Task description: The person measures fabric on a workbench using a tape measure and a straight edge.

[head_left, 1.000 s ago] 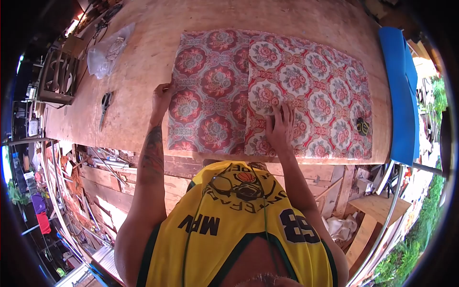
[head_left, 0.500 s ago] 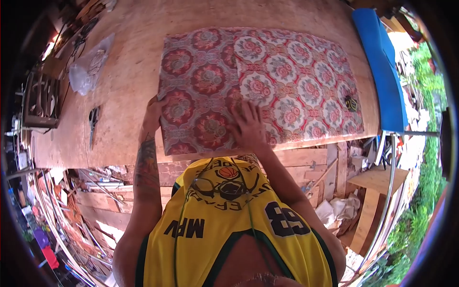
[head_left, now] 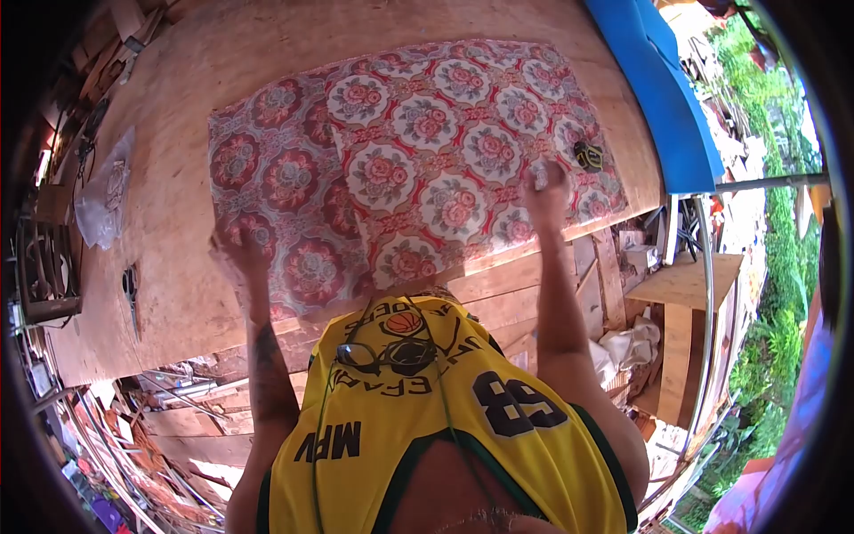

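A floral cloth (head_left: 458,209) lies spread on the wooden tabletop, its left part darker and greyish red, its right part brighter with white medallions. Over the cloth's left edge, my left hand (head_left: 242,258) is open, fingers apart and nothing in them. My right hand (head_left: 549,191) is above the right part of the cloth, fingers bent with a gap between thumb and fingers, nothing visible in it. Just beyond it a small black and yellow tape measure (head_left: 587,157) rests on the cloth near the right edge.
Scissors (head_left: 131,289) and a clear plastic bag (head_left: 107,191) lie on the table (head_left: 173,214) at left. A box of tools (head_left: 44,276) stands at its left edge. A blue sheet (head_left: 663,98) drapes the right edge. Below right is a wooden stand (head_left: 689,280).
My right hand has lifted from the middle of the cloth and moved right, close to the tape measure. My left hand has come off its grip at the left edge. The view has shifted right.
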The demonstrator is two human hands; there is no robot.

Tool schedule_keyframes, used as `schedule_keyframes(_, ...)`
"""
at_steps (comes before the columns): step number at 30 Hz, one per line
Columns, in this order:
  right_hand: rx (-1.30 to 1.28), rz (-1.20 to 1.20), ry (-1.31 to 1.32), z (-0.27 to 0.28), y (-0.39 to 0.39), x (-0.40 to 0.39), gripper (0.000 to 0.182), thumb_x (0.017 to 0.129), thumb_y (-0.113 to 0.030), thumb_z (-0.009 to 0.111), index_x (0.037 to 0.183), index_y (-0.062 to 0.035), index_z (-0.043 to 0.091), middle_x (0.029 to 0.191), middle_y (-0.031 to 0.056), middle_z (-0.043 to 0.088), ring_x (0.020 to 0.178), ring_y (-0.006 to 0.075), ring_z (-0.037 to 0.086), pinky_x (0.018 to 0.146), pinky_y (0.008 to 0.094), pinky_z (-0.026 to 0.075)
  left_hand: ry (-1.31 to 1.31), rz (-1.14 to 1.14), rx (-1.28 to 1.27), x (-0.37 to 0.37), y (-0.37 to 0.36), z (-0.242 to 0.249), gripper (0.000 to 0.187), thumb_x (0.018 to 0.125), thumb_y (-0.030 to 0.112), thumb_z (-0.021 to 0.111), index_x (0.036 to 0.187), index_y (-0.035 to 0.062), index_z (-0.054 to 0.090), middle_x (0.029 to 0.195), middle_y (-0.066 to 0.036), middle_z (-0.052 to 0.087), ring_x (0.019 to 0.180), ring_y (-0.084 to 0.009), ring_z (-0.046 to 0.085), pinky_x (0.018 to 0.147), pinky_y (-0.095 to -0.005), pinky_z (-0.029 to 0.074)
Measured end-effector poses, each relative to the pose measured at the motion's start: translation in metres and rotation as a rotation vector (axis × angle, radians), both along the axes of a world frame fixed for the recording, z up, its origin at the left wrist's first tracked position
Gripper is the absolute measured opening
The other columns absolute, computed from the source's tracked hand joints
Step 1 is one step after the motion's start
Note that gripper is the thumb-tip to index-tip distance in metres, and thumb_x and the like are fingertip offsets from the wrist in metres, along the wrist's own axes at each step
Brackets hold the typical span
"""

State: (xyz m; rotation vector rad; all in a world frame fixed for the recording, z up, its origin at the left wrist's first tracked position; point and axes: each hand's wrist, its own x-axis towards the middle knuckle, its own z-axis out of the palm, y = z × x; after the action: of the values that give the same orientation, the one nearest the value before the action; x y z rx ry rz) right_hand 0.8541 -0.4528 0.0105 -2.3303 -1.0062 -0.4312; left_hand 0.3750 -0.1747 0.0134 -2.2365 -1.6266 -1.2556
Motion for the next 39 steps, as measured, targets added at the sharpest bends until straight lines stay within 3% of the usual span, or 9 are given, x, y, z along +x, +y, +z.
schedule_keyframes(4, -0.173, -0.243, -0.216, -0.004, -0.041, 0.118, 0.068, 0.086, -0.037, 0.075, 0.140, -0.0033, 0.051, 0.120, 0.0292, 0.060, 0.115, 0.0427, 0.056, 0.090, 0.0501, 0.051, -0.636, -0.351, -0.887, 0.098, -0.055, -0.009, 0.032, 0.088, 0.019, 0.073, 0.113, 0.0019, 0.065, 0.089, -0.012, 0.068, 0.075, -0.0182, 0.064, 0.066, -0.0323, 0.049)
schedule_keyframes(6, -0.190, -0.187, -0.239, -0.030, -0.050, 0.170, 0.069, 0.087, -0.037, 0.075, 0.141, -0.0023, 0.050, 0.118, 0.0277, 0.061, 0.113, 0.0394, 0.058, 0.090, 0.0474, 0.052, -0.541, -0.333, -0.963, 0.148, -0.077, 0.004, 0.033, 0.089, 0.024, 0.073, 0.111, 0.0011, 0.066, 0.089, -0.012, 0.068, 0.076, -0.0199, 0.064, 0.068, -0.0339, 0.050)
schedule_keyframes(8, 0.043, -0.019, 0.342, -0.046, -0.048, 0.199, 0.067, 0.083, -0.044, 0.076, 0.137, -0.0120, 0.054, 0.124, 0.0271, 0.059, 0.111, 0.0401, 0.059, 0.095, 0.0464, 0.049, -0.603, -0.352, -0.872, 0.172, -0.076, -0.018, 0.035, 0.088, 0.025, 0.073, 0.111, 0.0004, 0.065, 0.089, -0.013, 0.068, 0.074, -0.0218, 0.063, 0.068, -0.0353, 0.050)
schedule_keyframes(9, 0.042, -0.003, 0.349, -0.052, -0.045, 0.205, 0.067, 0.083, -0.044, 0.076, 0.137, -0.0120, 0.054, 0.124, 0.0271, 0.059, 0.111, 0.0401, 0.059, 0.095, 0.0464, 0.049, -0.663, -0.391, -0.784, 0.185, -0.074, -0.022, 0.037, 0.088, 0.027, 0.073, 0.111, -0.0004, 0.065, 0.089, -0.013, 0.068, 0.073, -0.0238, 0.062, 0.067, -0.0367, 0.050)
schedule_keyframes(11, 0.217, 0.094, 0.255, -0.065, -0.041, 0.214, 0.058, 0.084, -0.029, 0.081, 0.127, -0.0004, 0.054, 0.109, 0.0155, 0.064, 0.095, 0.0205, 0.061, 0.084, 0.0323, 0.051, -0.555, -0.353, -0.680, 0.189, -0.071, -0.028, 0.038, 0.087, 0.028, 0.074, 0.111, -0.0006, 0.065, 0.088, -0.014, 0.067, 0.070, -0.0280, 0.060, 0.066, -0.0409, 0.048)
schedule_keyframes(15, 0.118, 0.077, 0.486, -0.051, -0.038, 0.211, 0.051, 0.083, -0.024, 0.081, 0.121, -0.0020, 0.054, 0.106, 0.0137, 0.064, 0.093, 0.0207, 0.061, 0.083, 0.0339, 0.051, -0.273, -0.168, -0.733, 0.186, -0.081, -0.010, 0.033, 0.084, 0.027, 0.075, 0.093, -0.0020, 0.063, 0.077, -0.013, 0.060, 0.064, -0.0262, 0.054, 0.061, -0.0411, 0.044)
schedule_keyframes(28, -0.054, 0.017, 0.334, 0.007, -0.049, 0.156, 0.059, 0.077, -0.036, 0.083, 0.127, -0.0126, 0.063, 0.107, 0.0227, 0.063, 0.099, 0.0385, 0.059, 0.082, 0.0493, 0.049, -0.340, -0.291, -0.829, 0.167, -0.088, -0.002, 0.030, 0.087, 0.023, 0.073, 0.084, -0.0040, 0.060, 0.067, -0.009, 0.052, 0.060, -0.0156, 0.046, 0.056, -0.0354, 0.040)
schedule_keyframes(30, -0.059, 0.123, -0.041, 0.019, -0.054, 0.123, 0.057, 0.074, -0.036, 0.084, 0.123, -0.0151, 0.064, 0.106, 0.0216, 0.061, 0.102, 0.0371, 0.057, 0.083, 0.0511, 0.048, -0.388, -0.331, -0.772, 0.162, -0.091, -0.011, 0.028, 0.087, 0.022, 0.073, 0.086, -0.0037, 0.061, 0.067, -0.008, 0.053, 0.060, -0.0148, 0.047, 0.055, -0.0347, 0.040)
schedule_keyframes(39, -0.055, 0.220, 0.086, 0.004, -0.068, 0.056, 0.064, 0.076, -0.028, 0.081, 0.133, -0.0138, 0.056, 0.130, 0.0287, 0.048, 0.119, 0.0486, 0.048, 0.096, 0.0574, 0.042, -0.328, -0.331, -0.973, 0.145, -0.117, 0.011, 0.027, 0.088, 0.023, 0.073, 0.090, -0.0027, 0.064, 0.068, -0.006, 0.057, 0.062, -0.0129, 0.049, 0.057, -0.0324, 0.042)
